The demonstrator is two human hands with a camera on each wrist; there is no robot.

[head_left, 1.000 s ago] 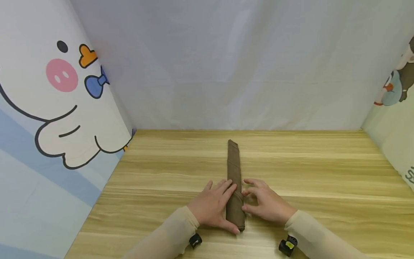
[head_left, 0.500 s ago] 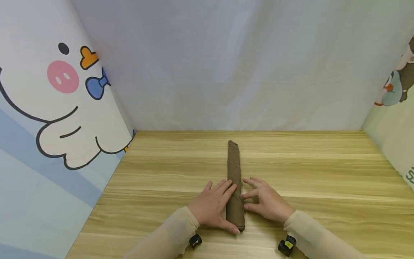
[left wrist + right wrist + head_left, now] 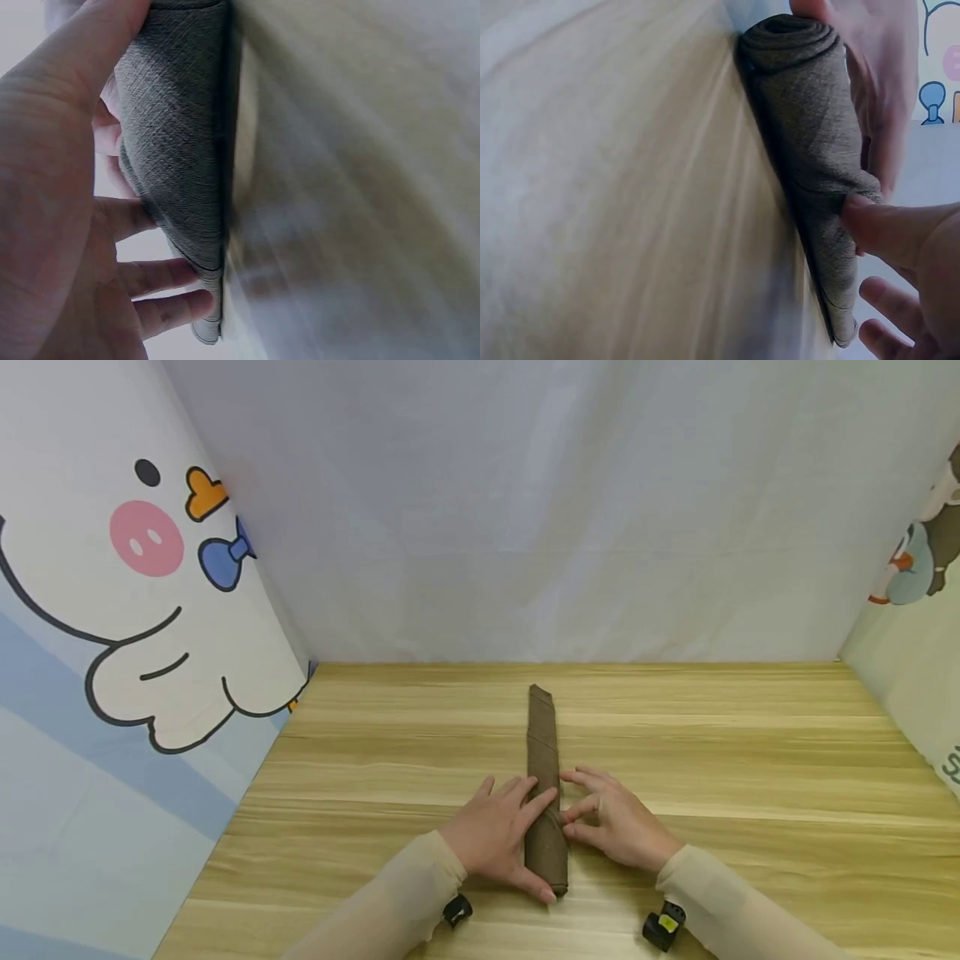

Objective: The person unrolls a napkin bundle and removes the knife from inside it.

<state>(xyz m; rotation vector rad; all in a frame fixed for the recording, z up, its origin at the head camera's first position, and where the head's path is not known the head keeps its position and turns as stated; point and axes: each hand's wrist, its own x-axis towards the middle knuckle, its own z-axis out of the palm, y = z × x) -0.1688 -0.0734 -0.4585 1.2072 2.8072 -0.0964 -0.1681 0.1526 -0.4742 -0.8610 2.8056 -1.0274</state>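
Observation:
A dark brown cloth rolled into a long tube [image 3: 543, 760] lies on the wooden table, pointing away from me. My left hand [image 3: 491, 833] rests on its near half from the left, fingers spread over the top and thumb near the close end. On the right side, my right hand [image 3: 622, 822] touches a raised fold of the cloth with thumb and index fingertips, other fingers loosely extended. The right wrist view shows the spiral end of the roll [image 3: 791, 37] and my right thumb [image 3: 892, 229] pressing its side. In the left wrist view the cloth [image 3: 176, 127] runs beside my left fingers.
The wood-grain table [image 3: 720, 727] reaches to a pale grey cloth backdrop [image 3: 570, 510]. A printed cartoon panel [image 3: 225, 635] stands along the left, another [image 3: 911, 652] along the right. Small black cameras [image 3: 663, 927] are strapped to both wrists.
My right hand has shifted slightly away from me along the roll, its thumb and index finger drawing closer together. My left index finger has moved a little to the right on the cloth.

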